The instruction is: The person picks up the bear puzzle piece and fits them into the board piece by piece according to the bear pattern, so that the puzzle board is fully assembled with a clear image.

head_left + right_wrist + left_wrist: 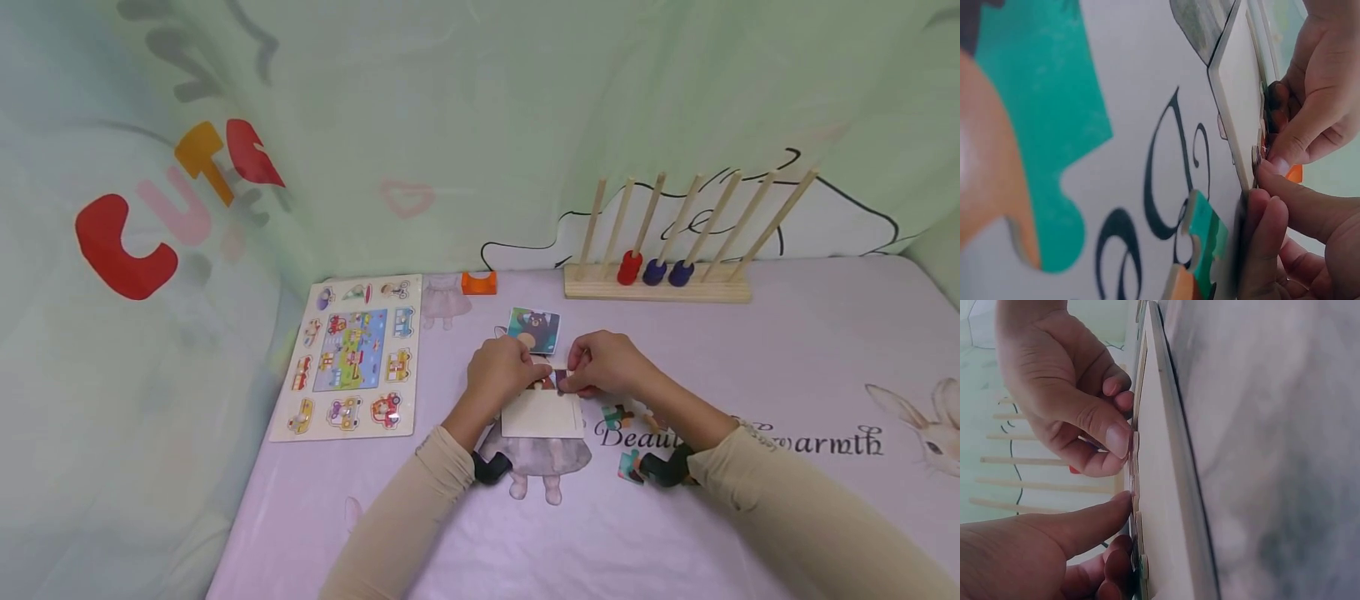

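Note:
A pale wooden puzzle board (pixel 542 417) lies flat between both hands, with dark and brown jigsaw pieces along its far part. My left hand (pixel 501 368) is at the board's far left, its thumb touching the pieces; its other fingers are bent and partly hidden. From the right, my right hand (pixel 609 363) pinches a small dark jigsaw piece (pixel 561 379) between thumb and forefinger at the far right of the board. In the right wrist view the two thumbs nearly meet over the board (pixel 1235 81). A bear picture card (pixel 546 327) lies just beyond the board.
Loose green and orange jigsaw pieces (pixel 628 467) lie under the right forearm. Farther left is a vehicle peg puzzle (pixel 408 421). An orange block (pixel 479 284) and a rod stand (pixel 660 289) with red and blue beads stand along the back by the curtain.

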`<state>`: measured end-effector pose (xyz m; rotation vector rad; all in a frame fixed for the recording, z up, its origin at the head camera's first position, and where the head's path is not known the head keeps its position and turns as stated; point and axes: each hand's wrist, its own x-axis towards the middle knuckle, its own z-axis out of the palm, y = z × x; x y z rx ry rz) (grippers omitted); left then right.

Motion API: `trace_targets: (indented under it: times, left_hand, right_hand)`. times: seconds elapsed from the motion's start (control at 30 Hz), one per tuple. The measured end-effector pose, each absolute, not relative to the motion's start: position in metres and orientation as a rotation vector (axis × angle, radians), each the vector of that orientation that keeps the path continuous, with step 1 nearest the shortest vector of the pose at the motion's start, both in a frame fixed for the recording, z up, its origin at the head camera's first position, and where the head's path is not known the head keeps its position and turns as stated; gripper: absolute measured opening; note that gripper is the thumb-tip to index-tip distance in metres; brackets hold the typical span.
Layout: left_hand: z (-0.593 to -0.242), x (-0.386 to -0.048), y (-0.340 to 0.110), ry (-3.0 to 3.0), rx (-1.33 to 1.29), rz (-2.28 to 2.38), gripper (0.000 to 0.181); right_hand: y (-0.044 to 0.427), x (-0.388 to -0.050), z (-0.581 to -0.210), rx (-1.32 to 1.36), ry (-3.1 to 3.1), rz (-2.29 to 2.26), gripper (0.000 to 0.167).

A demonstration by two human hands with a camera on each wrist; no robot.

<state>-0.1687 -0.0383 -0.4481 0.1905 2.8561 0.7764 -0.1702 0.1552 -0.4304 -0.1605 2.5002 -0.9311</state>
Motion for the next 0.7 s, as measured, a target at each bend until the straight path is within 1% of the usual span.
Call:
trace_targets:
  times: [0.3,0.53,0.7]
  left_hand:
    - [-0.4472,-0.1697,-0.0389,2.843,0.201,0.806,0.041]
    - [-0.447,-0.1702,-0.0422,2.781,0.22,0.852,0.036]
    - [-0.4471,-0.1694,-0.043,2.784,0.241,0.847,0.035]
  right_hand:
    - [0.1528,-0.1686,-0.4294,-0.162,2.523,-0.917,0.028]
    - [0.153,-0.1708,-0.4291,-0.159,2.509,-0.892,0.029]
    - [0.1556,-0.1732,-0.4307,-0.176,2.474,-0.906,0.022]
